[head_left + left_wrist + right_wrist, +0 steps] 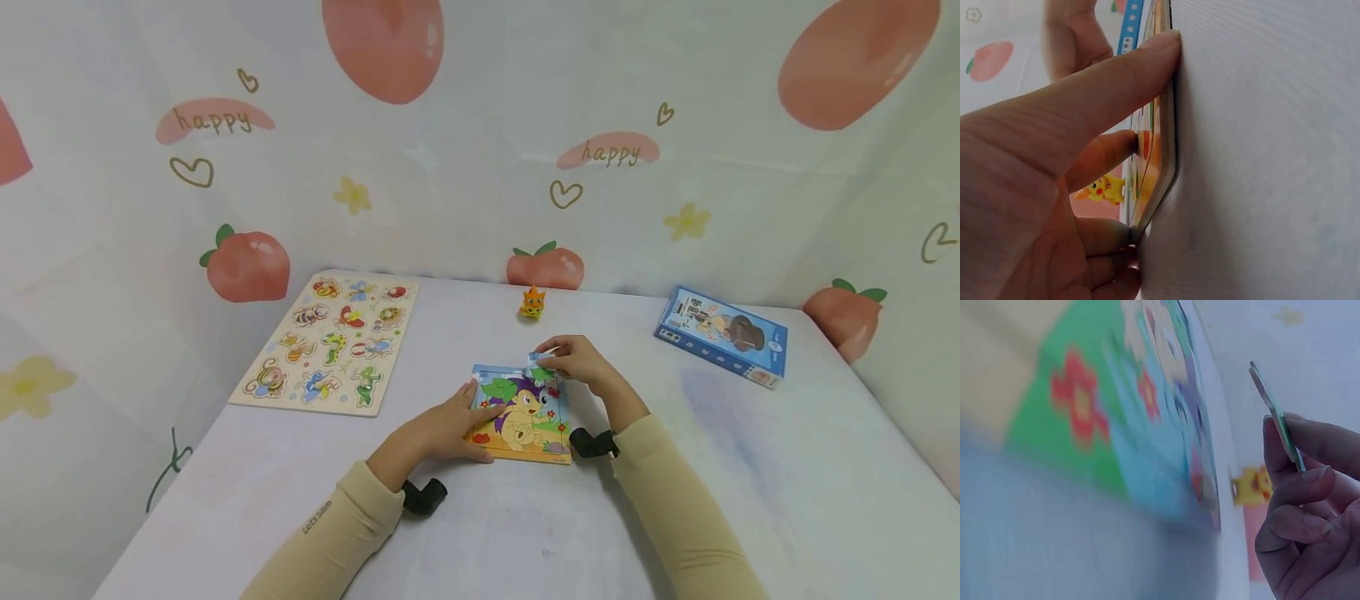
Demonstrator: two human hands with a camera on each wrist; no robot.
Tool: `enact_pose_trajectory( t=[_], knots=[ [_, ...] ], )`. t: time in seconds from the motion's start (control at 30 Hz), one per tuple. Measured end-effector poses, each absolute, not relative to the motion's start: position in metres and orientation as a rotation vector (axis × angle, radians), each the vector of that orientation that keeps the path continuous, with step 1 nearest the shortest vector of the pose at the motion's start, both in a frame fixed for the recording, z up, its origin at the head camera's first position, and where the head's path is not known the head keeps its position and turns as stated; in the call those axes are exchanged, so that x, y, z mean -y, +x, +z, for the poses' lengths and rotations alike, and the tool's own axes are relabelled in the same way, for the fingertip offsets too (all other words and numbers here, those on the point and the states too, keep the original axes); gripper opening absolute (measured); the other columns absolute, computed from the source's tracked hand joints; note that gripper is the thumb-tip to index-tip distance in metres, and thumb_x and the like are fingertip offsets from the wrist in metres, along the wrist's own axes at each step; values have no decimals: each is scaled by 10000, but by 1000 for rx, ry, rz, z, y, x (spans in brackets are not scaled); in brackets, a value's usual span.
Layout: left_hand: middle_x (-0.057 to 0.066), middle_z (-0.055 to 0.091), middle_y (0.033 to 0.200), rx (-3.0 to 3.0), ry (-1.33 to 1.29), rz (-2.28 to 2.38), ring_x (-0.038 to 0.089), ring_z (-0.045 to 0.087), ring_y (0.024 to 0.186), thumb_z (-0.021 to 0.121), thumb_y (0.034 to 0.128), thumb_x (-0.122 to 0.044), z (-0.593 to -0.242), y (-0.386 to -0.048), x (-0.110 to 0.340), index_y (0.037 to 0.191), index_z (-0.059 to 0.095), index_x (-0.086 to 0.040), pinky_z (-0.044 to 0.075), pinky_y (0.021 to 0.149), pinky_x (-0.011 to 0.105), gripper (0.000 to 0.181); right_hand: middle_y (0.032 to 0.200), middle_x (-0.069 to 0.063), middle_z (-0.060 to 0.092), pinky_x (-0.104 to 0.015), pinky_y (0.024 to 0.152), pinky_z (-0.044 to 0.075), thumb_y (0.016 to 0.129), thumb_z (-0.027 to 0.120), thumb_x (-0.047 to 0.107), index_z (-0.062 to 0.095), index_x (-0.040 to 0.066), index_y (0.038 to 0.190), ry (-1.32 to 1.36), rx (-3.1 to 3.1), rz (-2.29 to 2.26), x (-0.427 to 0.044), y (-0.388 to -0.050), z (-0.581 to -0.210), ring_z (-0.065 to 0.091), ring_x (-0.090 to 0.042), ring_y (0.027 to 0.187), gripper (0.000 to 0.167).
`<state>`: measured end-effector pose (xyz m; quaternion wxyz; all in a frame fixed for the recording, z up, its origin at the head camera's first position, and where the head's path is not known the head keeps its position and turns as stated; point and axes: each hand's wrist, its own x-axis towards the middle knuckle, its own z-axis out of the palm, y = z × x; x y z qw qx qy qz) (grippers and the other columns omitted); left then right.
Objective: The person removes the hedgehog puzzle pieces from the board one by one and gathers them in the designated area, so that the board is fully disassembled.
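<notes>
A small hedgehog jigsaw puzzle (pixel 525 425) lies flat on the table. My left hand (pixel 444 427) rests at its left side, thumb along the near edge and fingers spread. In the left wrist view the index fingertip (pixel 1129 142) touches the puzzle's face and other fingers meet its side edge. Over the far right corner, my right hand (pixel 583 363) pinches a puzzle piece (pixel 537 358) between thumb and fingers. The right wrist view shows this thin piece (pixel 1277 422) edge-on, tilted and apart from the board, its printed side barely visible.
A wooden insect peg puzzle board (pixel 341 333) lies at the back left. An orange and yellow toy figure (pixel 532 303) stands behind the jigsaw. At the back right lies a blue box (pixel 723 333). A printed curtain (pixel 480 150) hangs behind the white table (pixel 525 533).
</notes>
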<state>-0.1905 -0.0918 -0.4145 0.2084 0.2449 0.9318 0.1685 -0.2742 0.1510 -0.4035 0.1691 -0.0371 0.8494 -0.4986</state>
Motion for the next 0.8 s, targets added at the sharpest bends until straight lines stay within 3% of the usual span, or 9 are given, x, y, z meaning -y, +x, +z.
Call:
enact_pose_trajectory(
  t=[0.27, 0.8],
  knots=[
    [187, 76, 1564, -2599, 662, 498, 344, 112, 1444, 707, 772, -465, -416, -190, 92, 1427, 371, -328, 313, 1089, 529, 748, 725, 32, 455, -197, 561, 359, 904, 606, 164, 595, 14, 1195, -37, -2430, -1426, -187, -269, -403, 396, -106, 595, 327],
    [160, 50, 1572, -2590, 648, 519, 320, 103, 1450, 706, 777, -459, -415, -189, 92, 1425, 362, -351, 291, 1106, 516, 741, 706, 57, 500, -207, 573, 392, 879, 644, 182, 576, -23, 1189, 101, -2499, -1443, -225, -261, -415, 444, -78, 633, 378]
  ],
)
